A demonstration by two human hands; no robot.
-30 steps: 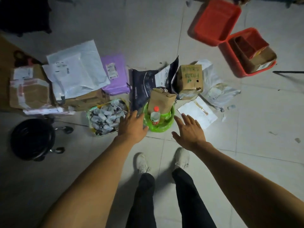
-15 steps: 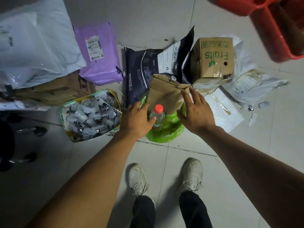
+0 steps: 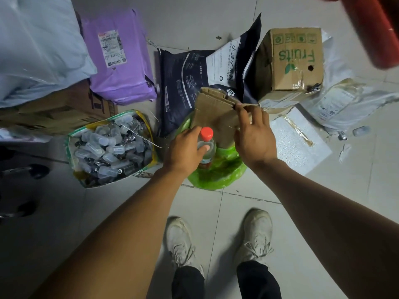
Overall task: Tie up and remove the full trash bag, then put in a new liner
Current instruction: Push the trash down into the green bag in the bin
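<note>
Both hands have closed in: left hand (image 3: 185, 147) grips bottle (image 3: 206, 145), right hand (image 3: 254, 134) pinches cardboard (image 3: 216, 113) edge.

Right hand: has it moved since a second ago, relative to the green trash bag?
Yes. The right hand went from the bare floor beside the green trash bag forward over it, onto the brown cardboard sticking out.

One head-worn, wide-angle view, looking steeply down from standing height at the tiled floor (image 3: 248, 18); the person's own white shoes (image 3: 255, 233) sit at bottom centre; both forearms reach forward from the lower corners; straight lines bow near the edges.
</note>
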